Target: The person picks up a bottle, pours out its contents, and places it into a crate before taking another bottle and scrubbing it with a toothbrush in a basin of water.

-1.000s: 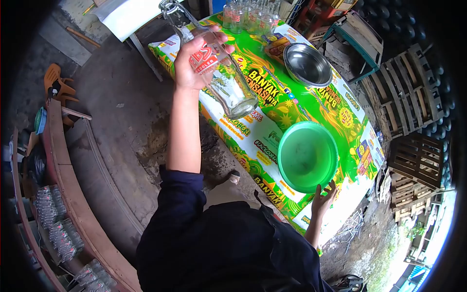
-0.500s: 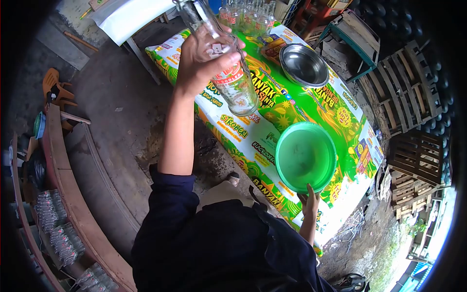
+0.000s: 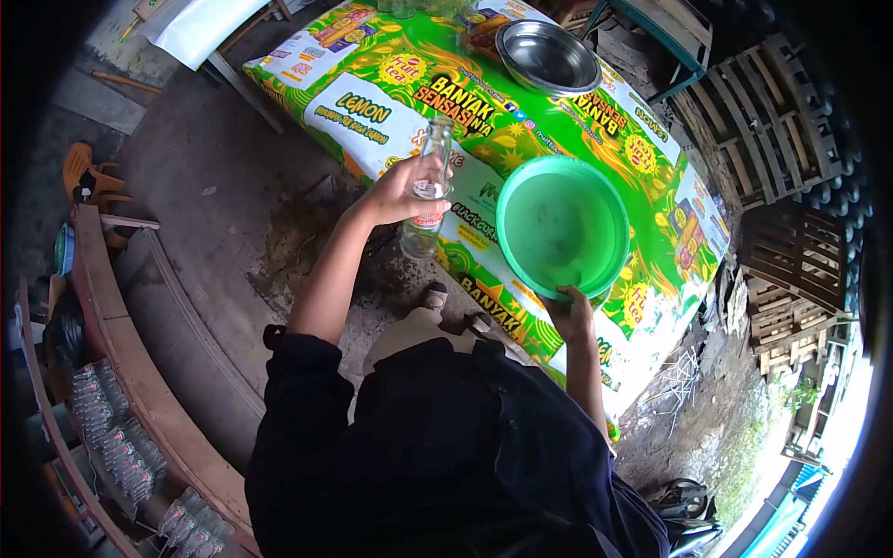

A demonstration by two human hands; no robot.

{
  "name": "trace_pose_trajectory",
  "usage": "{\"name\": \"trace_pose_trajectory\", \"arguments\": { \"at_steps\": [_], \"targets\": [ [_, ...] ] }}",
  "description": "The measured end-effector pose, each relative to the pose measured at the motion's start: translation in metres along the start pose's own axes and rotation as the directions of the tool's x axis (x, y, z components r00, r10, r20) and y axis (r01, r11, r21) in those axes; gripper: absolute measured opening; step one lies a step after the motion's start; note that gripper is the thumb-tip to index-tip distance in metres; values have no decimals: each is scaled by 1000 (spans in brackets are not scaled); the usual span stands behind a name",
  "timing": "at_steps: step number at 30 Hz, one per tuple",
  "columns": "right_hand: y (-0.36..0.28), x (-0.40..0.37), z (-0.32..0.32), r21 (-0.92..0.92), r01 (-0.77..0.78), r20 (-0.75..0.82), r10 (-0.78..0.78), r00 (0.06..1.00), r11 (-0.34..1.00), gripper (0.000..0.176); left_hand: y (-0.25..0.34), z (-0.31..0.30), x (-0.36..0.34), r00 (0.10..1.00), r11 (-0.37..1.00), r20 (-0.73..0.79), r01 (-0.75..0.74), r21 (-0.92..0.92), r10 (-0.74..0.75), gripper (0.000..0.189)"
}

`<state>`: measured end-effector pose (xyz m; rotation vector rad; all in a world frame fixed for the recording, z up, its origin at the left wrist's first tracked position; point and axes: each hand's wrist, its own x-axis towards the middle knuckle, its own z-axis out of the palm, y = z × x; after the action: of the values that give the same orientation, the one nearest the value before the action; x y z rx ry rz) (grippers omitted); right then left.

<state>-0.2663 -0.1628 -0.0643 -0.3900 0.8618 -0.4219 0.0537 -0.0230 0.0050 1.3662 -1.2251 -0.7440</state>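
Note:
My left hand [image 3: 389, 197] is wrapped around a clear glass bottle [image 3: 420, 244] with a red and white label. The bottle is nearly upright, its neck leaning slightly away, and hangs by the table's near edge. A green plastic basin [image 3: 514, 244] rests on the table to its right. On the basin's near rim, my right hand [image 3: 571, 314] has a grip, the thumb over the edge and the other fingers mostly hidden below. The basin's inside shows no bottle.
A printed green and white cover [image 3: 358, 113] spreads over the table. Farther back sit a steel bowl [image 3: 549, 89] and glass bottles [image 3: 402, 8] cut by the frame. Wooden pallets [image 3: 767, 130] lean at right. Crated bottles [image 3: 126, 460] stand at lower left.
My left hand has brought the bottle down and closer to my body. The right hand keeps its hold at the basin's rim. The view has shifted, with the back bottles mostly out of frame.

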Motion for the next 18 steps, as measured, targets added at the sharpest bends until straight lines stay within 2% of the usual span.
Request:
{"name": "trace_pose_trajectory", "arguments": {
  "at_steps": [2,5,6,7,11,13,18],
  "targets": [
    [0,2,-1,37,-15,19,15,1000,999,39,8,5,0,995,952,48,100,-290,-90,38],
    [1,1,2,68,-35,-19,36,999,997,37,40,6,11,999,878,11,32,-477,-30,37],
    [1,3,0,89,-48,-25,51,998,995,36,50,5,14,999,876,-38,10,-483,-33,37],
    [0,5,0,107,-62,-28,66,997,992,36,53,3,17,998,861,-54,-61,-505,39,37],
    [2,1,9,49,17,-37,-15,999,999,34,72,-1,26,982,791,-105,-189,-582,158,36],
    [8,9,3,-8,52,-58,-52,997,999,33,78,-3,28,977,753,-134,-215,-622,168,38],
    [5,10,-2,6,-13,-33,13,999,1000,32,90,-6,23,952,695,-115,-287,-659,285,42]
  ]
}}
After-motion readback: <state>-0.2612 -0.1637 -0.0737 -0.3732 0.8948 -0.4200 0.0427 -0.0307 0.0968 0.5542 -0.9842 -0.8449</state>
